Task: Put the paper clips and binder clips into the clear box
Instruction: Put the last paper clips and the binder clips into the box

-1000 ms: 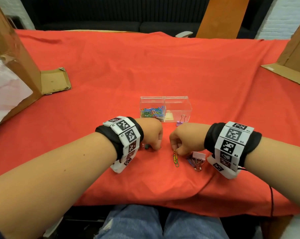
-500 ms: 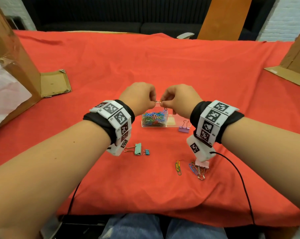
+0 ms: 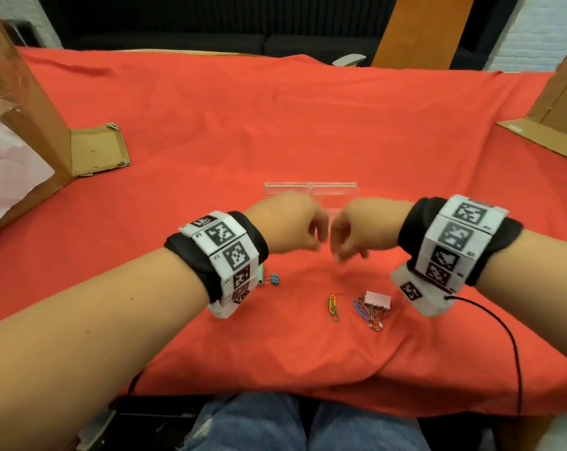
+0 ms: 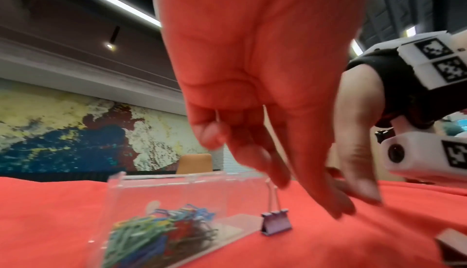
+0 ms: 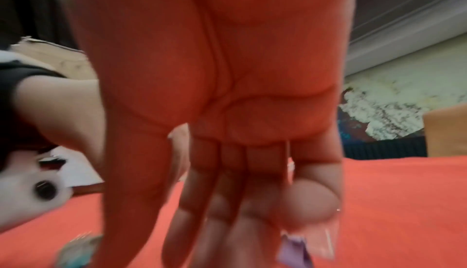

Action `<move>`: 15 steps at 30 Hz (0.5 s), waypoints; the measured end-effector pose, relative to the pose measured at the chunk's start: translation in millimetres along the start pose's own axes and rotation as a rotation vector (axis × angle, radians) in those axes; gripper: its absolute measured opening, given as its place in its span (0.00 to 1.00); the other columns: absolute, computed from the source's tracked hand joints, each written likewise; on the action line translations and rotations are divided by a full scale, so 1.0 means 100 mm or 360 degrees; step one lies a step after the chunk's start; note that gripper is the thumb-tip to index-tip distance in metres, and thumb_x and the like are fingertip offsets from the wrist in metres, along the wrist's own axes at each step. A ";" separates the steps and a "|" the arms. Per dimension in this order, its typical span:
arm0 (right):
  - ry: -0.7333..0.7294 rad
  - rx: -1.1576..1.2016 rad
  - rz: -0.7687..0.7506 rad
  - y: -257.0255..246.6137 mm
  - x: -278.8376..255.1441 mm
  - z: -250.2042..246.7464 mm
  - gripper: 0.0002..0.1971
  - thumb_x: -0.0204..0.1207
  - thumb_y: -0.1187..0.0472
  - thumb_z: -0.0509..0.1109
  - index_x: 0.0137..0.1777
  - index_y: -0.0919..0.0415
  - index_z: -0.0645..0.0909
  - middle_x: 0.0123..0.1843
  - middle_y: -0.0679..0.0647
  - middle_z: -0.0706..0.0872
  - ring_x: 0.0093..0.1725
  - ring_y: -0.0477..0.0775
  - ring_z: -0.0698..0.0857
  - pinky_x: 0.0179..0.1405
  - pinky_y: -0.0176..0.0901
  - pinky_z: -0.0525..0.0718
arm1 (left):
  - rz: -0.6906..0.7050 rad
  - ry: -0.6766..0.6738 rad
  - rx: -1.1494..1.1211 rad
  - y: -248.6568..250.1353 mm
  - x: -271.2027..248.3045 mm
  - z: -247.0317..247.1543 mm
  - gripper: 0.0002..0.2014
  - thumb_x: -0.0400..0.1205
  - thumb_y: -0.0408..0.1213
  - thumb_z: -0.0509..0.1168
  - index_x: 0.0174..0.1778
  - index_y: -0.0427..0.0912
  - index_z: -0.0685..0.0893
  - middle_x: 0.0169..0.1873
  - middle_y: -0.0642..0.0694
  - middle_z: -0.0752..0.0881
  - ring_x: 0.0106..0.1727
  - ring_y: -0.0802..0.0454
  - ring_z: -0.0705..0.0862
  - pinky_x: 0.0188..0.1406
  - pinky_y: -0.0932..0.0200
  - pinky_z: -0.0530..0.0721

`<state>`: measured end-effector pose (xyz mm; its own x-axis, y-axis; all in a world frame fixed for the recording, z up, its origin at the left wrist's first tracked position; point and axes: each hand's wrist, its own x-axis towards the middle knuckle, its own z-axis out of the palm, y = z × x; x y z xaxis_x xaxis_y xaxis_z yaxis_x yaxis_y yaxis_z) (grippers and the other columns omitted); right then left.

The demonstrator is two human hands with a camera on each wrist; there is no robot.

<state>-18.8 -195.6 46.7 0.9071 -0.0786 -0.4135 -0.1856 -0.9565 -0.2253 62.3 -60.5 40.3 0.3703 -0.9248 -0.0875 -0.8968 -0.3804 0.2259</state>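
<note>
Both hands hang close together above the red tablecloth [image 3: 308, 125], on the near side of the clear box [image 3: 309, 187]. The left hand [image 3: 288, 227] has its fingers [image 4: 255, 158] pointing down and loosely spread; nothing is held in them, so the grip is empty and relaxed. The right hand [image 3: 357, 231] also points its fingers [image 5: 197, 202] down, nearly straight and close together, and I see nothing between them, though this picture is blurred.

In the left wrist view, the clear box [image 4: 177, 202] lies on the cloth below the left hand, and a heap of colored paper clips [image 4: 156, 234] fills its left compartment. A purple binder clip [image 4: 276, 223] stands on the cloth just beside the box, with its wire handles up, under the left fingertips but apart from them.

Nearer to the person, more pieces lie loose on the cloth: a small blue binder clip [image 3: 274, 279] beside the left wristband, a few green and yellow paper clips [image 3: 332, 308] in the middle, and a pink binder clip [image 3: 377, 300] touching a small bunch of paper clips [image 3: 366, 312]. Both hands are well apart from these.
</note>
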 end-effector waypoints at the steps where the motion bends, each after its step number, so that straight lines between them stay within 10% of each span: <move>1: -0.0147 -0.0033 0.0020 0.02 -0.06 0.09 0.05 0.66 0.54 0.78 0.41 0.50 0.86 0.27 0.44 0.84 0.27 0.44 0.81 0.33 0.37 0.76 | 0.0102 -0.0168 0.0036 0.07 -0.03 0.04 0.12 0.74 0.42 0.72 0.53 0.52 0.89 0.46 0.53 0.86 0.43 0.54 0.80 0.42 0.62 0.75; 6: -0.0394 -0.0240 0.0064 0.12 -0.29 0.34 0.19 0.60 0.54 0.83 0.46 0.45 0.78 0.35 0.41 0.77 0.31 0.40 0.73 0.29 0.35 0.70 | 0.0348 -0.0650 0.0133 0.31 -0.08 0.24 0.20 0.73 0.39 0.74 0.61 0.53 0.86 0.55 0.48 0.84 0.46 0.53 0.78 0.44 0.62 0.73; 15: -0.0383 0.0048 0.0069 0.31 -0.30 0.37 0.11 0.65 0.61 0.79 0.36 0.49 0.78 0.41 0.56 0.91 0.33 0.53 0.83 0.32 0.40 0.79 | 0.0249 -0.0667 0.0112 0.30 -0.06 0.36 0.09 0.74 0.38 0.73 0.49 0.45 0.88 0.51 0.45 0.87 0.44 0.52 0.79 0.29 0.64 0.69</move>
<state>-66.1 -213.0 19.5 0.7824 -0.0469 -0.6210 -0.2372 -0.9444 -0.2276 24.5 -66.8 12.8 0.1119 -0.8878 -0.4464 -0.9539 -0.2219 0.2023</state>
